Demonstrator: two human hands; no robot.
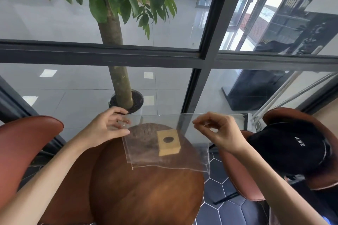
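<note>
Clear bag (pixel 146 153) around wooden block (pixel 169 142), in left hand (pixel 108 127) and right hand (pixel 219 131)

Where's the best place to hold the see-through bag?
Pinch the clear bag by its top edge, one hand at each end, coming from the sides as the left hand and right hand do. It's floppy, so only a stretched rim keeps shape.
</note>
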